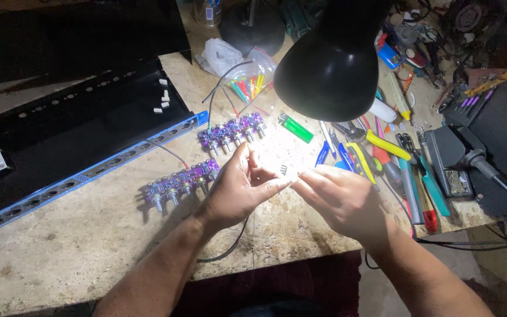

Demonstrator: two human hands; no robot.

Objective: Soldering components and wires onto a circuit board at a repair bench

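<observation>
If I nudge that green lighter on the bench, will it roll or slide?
The green lighter looks flat-sided and lies on its side, so it would probably slide, not roll. It seems small and plastic, likely light. The rough bench may slow it.

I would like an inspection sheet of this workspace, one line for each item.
Surface: worn wooden bench, brightly lit at centre.
Job's things: small pin header on the bench near the fingertips; two purple boards with knobs.
Clutter: green lighter, pliers and cutters, plastic bags.
Grippers: left hand and right hand meet fingertip to fingertip; what they pinch cannot be told.
Cables: black cable, thin wires.
Surroundings: black lamp, black rack panel, soldering iron.
</observation>
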